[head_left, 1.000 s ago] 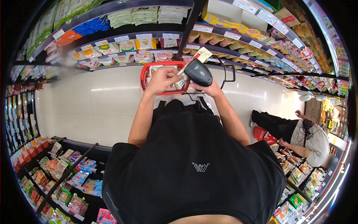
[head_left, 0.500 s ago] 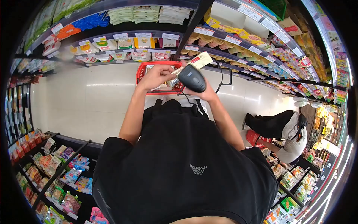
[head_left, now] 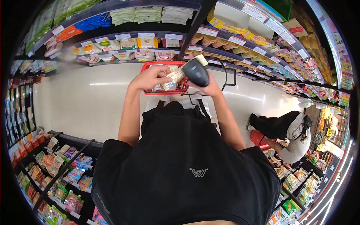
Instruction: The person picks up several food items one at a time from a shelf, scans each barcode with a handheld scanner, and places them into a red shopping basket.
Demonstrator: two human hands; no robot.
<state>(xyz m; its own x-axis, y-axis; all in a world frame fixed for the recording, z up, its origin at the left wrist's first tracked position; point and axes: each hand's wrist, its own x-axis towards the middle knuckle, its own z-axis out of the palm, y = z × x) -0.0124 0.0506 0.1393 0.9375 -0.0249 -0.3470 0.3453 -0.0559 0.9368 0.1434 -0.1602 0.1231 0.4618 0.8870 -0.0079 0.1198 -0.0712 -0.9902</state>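
In my right hand (head_left: 211, 87) is a black handheld barcode scanner (head_left: 197, 72), its rounded head uppermost and a thin dark cord trailing toward my chest. A long, narrow pale-yellow packet (head_left: 174, 78) slants beneath the scanner, its far end sticking out beyond it. My left hand (head_left: 150, 77) pinches the packet's near left side between thumb and fingers. On that near end a small printed patch shows. Directly below both hands stands a red shopping basket (head_left: 144, 68) with several packaged goods inside, partly hidden by my hands and the packet.
Shelves of bagged goods and cups (head_left: 210, 40) run along the far side. A black wire frame (head_left: 229, 77) juts out right of the basket. Packaged snacks (head_left: 75, 174) fill the rack behind me at left. Another person (head_left: 279, 127) bends over a red basket (head_left: 258, 138) at right.
The packet has turned and slid down-left, so its near end and printed patch show more. My left hand has shifted slightly left along with it; the scanner moved slightly right.
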